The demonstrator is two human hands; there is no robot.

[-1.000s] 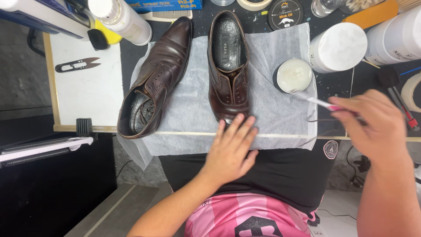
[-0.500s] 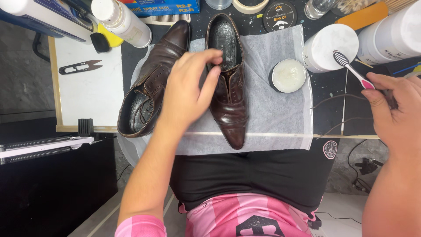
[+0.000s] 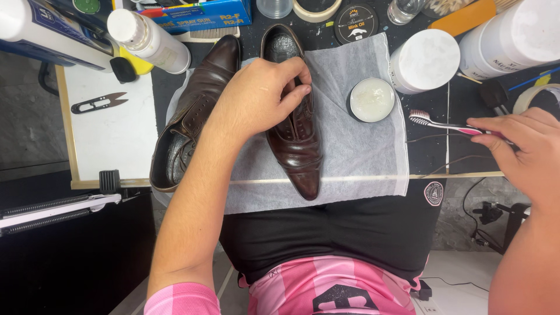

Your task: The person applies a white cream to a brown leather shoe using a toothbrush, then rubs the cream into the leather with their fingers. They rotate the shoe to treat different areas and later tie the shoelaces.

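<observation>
The left hand (image 3: 259, 99) grips the laced middle of a brown shoe (image 3: 294, 137), fingers curled over its opening. That shoe lies toe toward the person on a white cloth (image 3: 361, 151) on the worktop (image 3: 431, 151). The right hand (image 3: 522, 149) pinches a pink toothbrush (image 3: 443, 123), bristles near an open tin of pale wax (image 3: 371, 99). A second shoe (image 3: 192, 111) lies just left.
</observation>
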